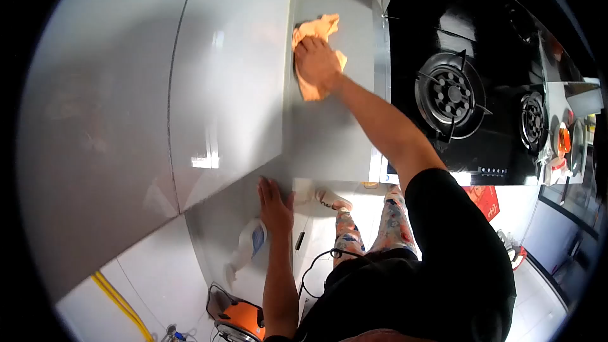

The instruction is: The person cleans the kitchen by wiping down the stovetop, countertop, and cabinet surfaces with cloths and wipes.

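Note:
An orange cloth (310, 90) lies bunched on the grey countertop (329, 145), near the wall cabinet's edge. My right hand (316, 63) presses down on it, with cloth showing above, below and beside the fingers. Lower down, my left hand (276, 208) rests on the grey surface with its fingers and thumb apart, holding nothing. Just left of that hand and wrist is a white object with a blue patch (258, 239); what it is I cannot make out.
Right of the counter is a black gas hob (405, 31) with burners (453, 94). Large glossy cabinet doors (228, 69) fill the left. An orange and black appliance (242, 320) sits lower left, near a yellow pipe (123, 307). Bottles and dishes (562, 141) stand far right.

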Tool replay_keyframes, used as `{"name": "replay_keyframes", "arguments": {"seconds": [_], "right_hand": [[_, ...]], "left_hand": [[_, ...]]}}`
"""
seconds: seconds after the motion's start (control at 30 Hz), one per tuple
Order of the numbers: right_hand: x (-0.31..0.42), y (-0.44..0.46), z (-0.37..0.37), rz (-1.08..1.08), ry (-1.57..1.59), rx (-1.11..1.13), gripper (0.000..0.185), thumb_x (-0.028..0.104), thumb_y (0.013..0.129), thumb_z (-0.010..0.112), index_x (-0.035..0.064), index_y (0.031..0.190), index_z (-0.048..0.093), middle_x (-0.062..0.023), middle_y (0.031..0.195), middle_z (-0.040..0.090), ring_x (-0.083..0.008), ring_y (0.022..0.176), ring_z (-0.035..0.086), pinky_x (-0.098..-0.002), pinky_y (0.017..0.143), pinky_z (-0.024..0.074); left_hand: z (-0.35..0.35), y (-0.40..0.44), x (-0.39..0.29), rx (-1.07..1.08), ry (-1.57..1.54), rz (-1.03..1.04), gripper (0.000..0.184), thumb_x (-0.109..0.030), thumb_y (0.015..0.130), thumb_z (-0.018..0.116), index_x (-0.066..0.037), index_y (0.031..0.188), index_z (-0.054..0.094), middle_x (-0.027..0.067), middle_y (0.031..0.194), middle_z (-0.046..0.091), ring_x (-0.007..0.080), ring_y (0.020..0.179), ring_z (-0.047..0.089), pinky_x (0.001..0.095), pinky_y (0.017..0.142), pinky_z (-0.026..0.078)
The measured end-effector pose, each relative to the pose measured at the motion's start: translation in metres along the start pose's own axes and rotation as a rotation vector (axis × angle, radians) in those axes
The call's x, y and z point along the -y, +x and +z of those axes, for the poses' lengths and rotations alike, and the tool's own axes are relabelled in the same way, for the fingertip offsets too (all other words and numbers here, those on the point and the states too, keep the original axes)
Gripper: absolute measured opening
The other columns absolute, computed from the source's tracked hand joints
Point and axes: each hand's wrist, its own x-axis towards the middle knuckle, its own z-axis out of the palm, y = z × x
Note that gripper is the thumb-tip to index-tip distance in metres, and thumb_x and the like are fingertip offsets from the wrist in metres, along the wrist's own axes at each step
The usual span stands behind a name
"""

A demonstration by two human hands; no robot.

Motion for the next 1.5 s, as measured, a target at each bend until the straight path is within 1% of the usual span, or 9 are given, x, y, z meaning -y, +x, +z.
{"name": "replay_keyframes", "arguments": {"seconds": [0.37,0.43,0.67,0.73,0.87,1.03,1.1,1.23,1.5], "right_hand": [[0.14,-0.179,-0.059,-0.008,0.191,0.076,0.028,0.022,0.096,0.056,0.001,0.11,0.068,-0.0147,0.112,0.06,-0.0317,0.115,0.054,-0.0447,0.109,0.0393],[0.154,-0.202,-0.065,-0.011,0.144,0.288,0.031,0.025,0.095,0.058,0.0006,0.111,0.068,-0.0143,0.111,0.059,-0.0325,0.115,0.053,-0.0445,0.11,0.0392],[0.09,-0.275,-0.068,-0.256,0.039,0.282,0.04,0.019,0.089,0.063,0.008,0.128,0.065,-0.0126,0.124,0.057,-0.0336,0.12,0.054,-0.0443,0.112,0.0418],[0.071,-0.292,-0.103,-0.283,0.009,0.258,0.035,0.017,0.089,0.061,0.0076,0.123,0.066,-0.0119,0.12,0.059,-0.0326,0.118,0.055,-0.0438,0.111,0.0431],[0.031,-0.323,-0.126,-0.35,-0.1,0.209,0.032,0.016,0.09,0.059,0.0059,0.119,0.067,-0.0117,0.117,0.062,-0.0301,0.116,0.056,-0.0441,0.112,0.0425],[0.052,-0.3,-0.112,-0.462,-0.257,0.38,0.038,0.018,0.087,0.06,0.0038,0.123,0.065,-0.0141,0.121,0.061,-0.0334,0.121,0.055,-0.048,0.116,0.0374],[0.082,-0.285,-0.059,-0.501,-0.14,0.168,0.037,0.017,0.088,0.059,0.0041,0.121,0.064,-0.0149,0.121,0.062,-0.0351,0.121,0.054,-0.0495,0.117,0.0354],[0.164,-0.244,-0.017,-0.461,-0.254,0.147,0.04,0.017,0.093,0.057,0.0047,0.131,0.06,-0.013,0.125,0.06,-0.0311,0.125,0.052,-0.0458,0.114,0.037],[0.081,-0.292,-0.056,-0.505,-0.125,0.108,0.041,0.018,0.092,0.06,0.0057,0.132,0.06,-0.0153,0.127,0.058,-0.0315,0.125,0.052,-0.046,0.113,0.0391]], "left_hand": [[-0.007,-0.011,-0.007,-0.047,-0.165,-0.054,0.063,-0.024,0.095,0.068,0.007,0.146,0.047,0.03,0.157,0.04,0.0449,0.144,0.04,0.0483,0.12,0.037],[-0.006,-0.025,-0.019,-0.055,-0.24,-0.131,0.06,-0.022,0.096,0.066,0.008,0.145,0.047,0.0307,0.156,0.041,0.0446,0.145,0.04,0.0485,0.12,0.036],[-0.016,-0.125,-0.066,-0.08,-0.391,-0.205,0.051,-0.014,0.095,0.065,0.001,0.142,0.054,0.0242,0.142,0.058,0.0409,0.129,0.057,0.0454,0.108,0.047],[-0.019,-0.151,-0.069,-0.063,-0.507,-0.245,0.042,-0.011,0.094,0.066,-0.001,0.136,0.062,0.0185,0.126,0.07,0.036,0.113,0.069,0.0414,0.095,0.056],[-0.026,-0.194,-0.052,-0.063,-0.664,-0.471,0.033,-0.011,0.098,0.064,-0.001,0.13,0.067,0.0183,0.118,0.074,0.0291,0.105,0.074,0.0378,0.088,0.059],[-0.015,-0.244,-0.029,-0.114,-0.734,-0.647,0.029,-0.011,0.101,0.061,0.003,0.125,0.069,0.0191,0.108,0.076,0.0258,0.096,0.075,0.0359,0.086,0.059],[-0.024,-0.251,-0.028,-0.14,-0.693,-0.786,0.028,-0.011,0.102,0.06,0.006,0.123,0.068,0.019,0.107,0.076,0.0224,0.097,0.075,0.0342,0.088,0.058],[-0.007,-0.277,-0.006,-0.259,-0.885,-0.793,0.031,-0.012,0.103,0.06,0.011,0.122,0.066,0.0167,0.107,0.076,0.0209,0.098,0.073,0.0326,0.088,0.056],[-0.002,-0.283,0.027,-0.346,-0.979,-0.849,0.04,-0.017,0.104,0.059,0.011,0.132,0.059,0.0182,0.115,0.072,0.0234,0.101,0.071,0.0346,0.096,0.057]]}}
